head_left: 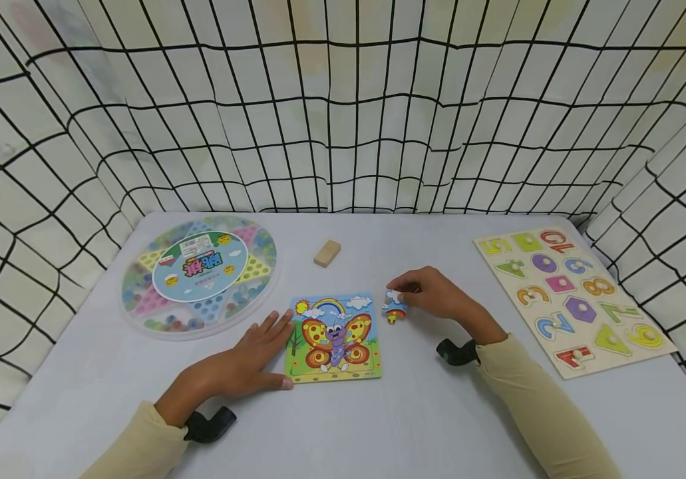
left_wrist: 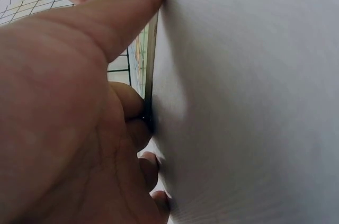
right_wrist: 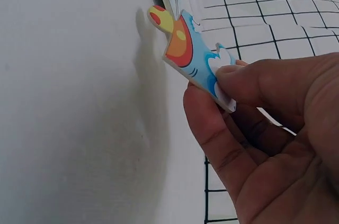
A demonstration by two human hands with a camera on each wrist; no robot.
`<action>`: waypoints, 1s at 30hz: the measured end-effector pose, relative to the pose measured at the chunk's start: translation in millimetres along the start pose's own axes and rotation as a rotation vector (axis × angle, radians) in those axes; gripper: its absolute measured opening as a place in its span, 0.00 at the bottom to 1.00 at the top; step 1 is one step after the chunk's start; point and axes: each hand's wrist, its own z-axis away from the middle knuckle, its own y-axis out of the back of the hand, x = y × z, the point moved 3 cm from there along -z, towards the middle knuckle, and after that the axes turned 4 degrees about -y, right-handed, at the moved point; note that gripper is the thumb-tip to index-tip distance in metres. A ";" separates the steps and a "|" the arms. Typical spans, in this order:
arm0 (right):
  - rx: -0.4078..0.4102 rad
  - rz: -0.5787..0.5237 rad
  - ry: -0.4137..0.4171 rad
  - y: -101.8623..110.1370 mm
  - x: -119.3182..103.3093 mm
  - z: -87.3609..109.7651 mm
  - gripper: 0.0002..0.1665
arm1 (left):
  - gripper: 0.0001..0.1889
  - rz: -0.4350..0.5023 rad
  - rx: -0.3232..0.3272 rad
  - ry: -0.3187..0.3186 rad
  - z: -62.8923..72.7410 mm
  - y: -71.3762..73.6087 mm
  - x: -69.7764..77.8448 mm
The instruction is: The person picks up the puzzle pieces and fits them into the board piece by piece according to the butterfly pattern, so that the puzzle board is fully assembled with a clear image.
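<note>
A square butterfly puzzle board (head_left: 335,342) lies flat on the white table. My left hand (head_left: 245,362) rests at its left edge, fingers spread and thumb near the lower left corner. In the left wrist view, the thumb and fingertips of the left hand (left_wrist: 69,107) touch along the thin side of the board (left_wrist: 152,57). Just right of the board, my right hand (head_left: 435,293) pinches a puzzle piece (head_left: 394,308) between thumb and fingers. That puzzle piece (right_wrist: 185,44) is blue with a white cloud, an orange-red patch and a yellow tab; it is tilted above the table.
A small wooden block (head_left: 327,253) lies behind the puzzle board. At the left is a round Chinese checkers box (head_left: 199,276) with coloured marbles. A board of numbers and shapes (head_left: 576,299) lies at the right. Black netting (head_left: 343,103) over white cloth surrounds the table.
</note>
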 end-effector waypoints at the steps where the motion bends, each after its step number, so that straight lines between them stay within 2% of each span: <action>1: -0.001 0.001 0.002 -0.8 -1.2 -0.2 0.15 | 0.52 0.002 0.000 -0.002 -0.2 -0.1 0.2; 5: -0.008 0.006 0.016 -5.0 -7.9 -1.4 0.14 | 0.52 0.009 -0.004 0.006 0.4 0.2 -0.1; 12: -0.030 -0.013 -0.009 -13.0 -20.9 -0.5 0.15 | 0.52 0.005 -0.004 0.002 -1.3 -0.3 -0.9; 16: -0.038 -0.019 0.012 -17.1 -24.0 -2.2 0.15 | 0.52 0.008 -0.006 0.002 -2.4 -0.5 -0.2; 22: -0.028 -0.009 0.047 -19.5 -29.7 -7.7 0.15 | 0.52 0.015 -0.005 0.003 -2.7 -1.0 1.4; 30: 0.026 0.008 0.078 -25.5 -41.8 -16.0 0.14 | 0.53 0.014 -0.010 -0.003 -1.1 -0.6 -0.2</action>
